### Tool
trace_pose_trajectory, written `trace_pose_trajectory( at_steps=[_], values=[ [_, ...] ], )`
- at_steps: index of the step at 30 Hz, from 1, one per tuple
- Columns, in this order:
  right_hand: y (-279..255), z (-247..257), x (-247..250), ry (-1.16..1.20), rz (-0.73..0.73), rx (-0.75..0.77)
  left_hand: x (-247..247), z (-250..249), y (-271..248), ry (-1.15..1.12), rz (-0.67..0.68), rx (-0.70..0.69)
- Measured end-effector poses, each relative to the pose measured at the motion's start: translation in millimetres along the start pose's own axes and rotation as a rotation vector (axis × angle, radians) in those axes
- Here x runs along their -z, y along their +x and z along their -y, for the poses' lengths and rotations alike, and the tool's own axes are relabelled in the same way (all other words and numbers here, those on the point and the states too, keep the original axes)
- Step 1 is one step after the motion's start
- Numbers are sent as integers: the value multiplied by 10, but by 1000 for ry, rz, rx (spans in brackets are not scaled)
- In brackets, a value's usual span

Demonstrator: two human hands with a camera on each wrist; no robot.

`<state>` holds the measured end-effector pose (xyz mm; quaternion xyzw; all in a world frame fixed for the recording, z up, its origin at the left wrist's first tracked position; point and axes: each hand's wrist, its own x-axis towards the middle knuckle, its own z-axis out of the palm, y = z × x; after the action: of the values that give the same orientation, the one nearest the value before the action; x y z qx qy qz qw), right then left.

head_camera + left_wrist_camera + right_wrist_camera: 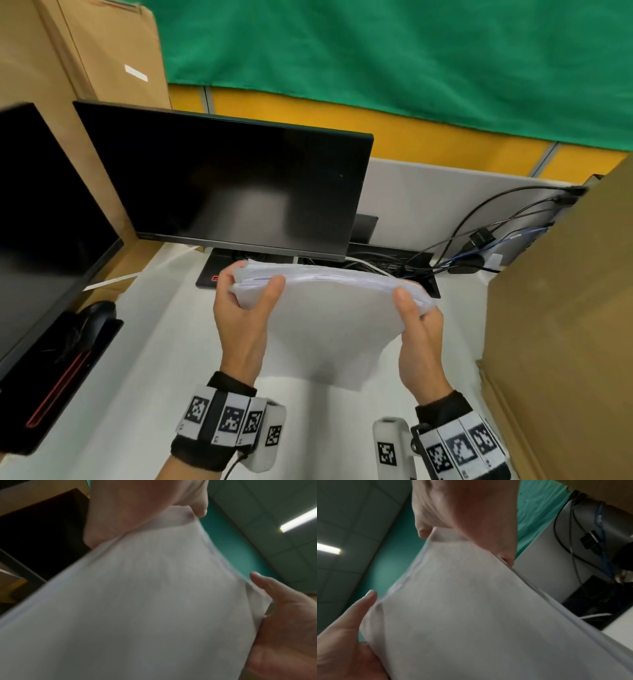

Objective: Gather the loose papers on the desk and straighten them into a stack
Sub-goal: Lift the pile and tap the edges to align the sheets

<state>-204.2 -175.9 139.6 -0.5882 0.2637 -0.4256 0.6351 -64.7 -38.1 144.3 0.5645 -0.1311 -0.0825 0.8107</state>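
Observation:
A thick stack of white papers (329, 315) is held up off the white desk (154, 377), tilted on edge, its upper edges fanned unevenly. My left hand (251, 284) grips its left end, thumb on the near face and fingers behind. My right hand (416, 303) grips the right end the same way. The left wrist view is filled by the blurred paper sheet (145, 601), with the thumb (274, 595) at its edge. In the right wrist view the paper sheet (471, 615) bends between the thumb (359, 615) and fingers (471, 513).
A dark monitor (222, 185) stands just behind the stack, and a second monitor (44, 222) is at the left with a black mouse (97, 315) beside it. A tall cardboard box (565, 325) crowds the right side. Tangled cables (479, 246) lie at the back right.

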Motion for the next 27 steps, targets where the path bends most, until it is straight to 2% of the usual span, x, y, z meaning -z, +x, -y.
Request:
trace_pose_trajectory(
  at_steps=[5, 12, 17, 20, 22, 23, 24, 26, 27],
  values=[
    [89, 184, -108, -11, -142, 12, -192, -217, 61, -29, -137, 6],
    [122, 210, -166, 14, -163, 33, -199, -146, 162, -34, -213, -8],
    [90, 183, -130, -53, -22, 102, -258, -159, 189, 48, -239, -35],
    [102, 147, 12, -290, 175, 105, -243, -177, 233, 48, -262, -1],
    [128, 155, 53, -409, 231, 136, -198, -213, 253, 90, -230, -22],
    [146, 157, 57, -448, 230, 160, -164, -242, 240, 192, -186, -96],
    [157, 181, 37, -479, 231, 185, -122, -277, 227, 394, -129, -230],
    [170, 256, -37, -550, 245, 273, -44, -385, 188, 1036, 45, -536],
    [176, 309, -93, -584, 260, 334, -18, -418, 178, 1320, 154, -643]
  ],
)
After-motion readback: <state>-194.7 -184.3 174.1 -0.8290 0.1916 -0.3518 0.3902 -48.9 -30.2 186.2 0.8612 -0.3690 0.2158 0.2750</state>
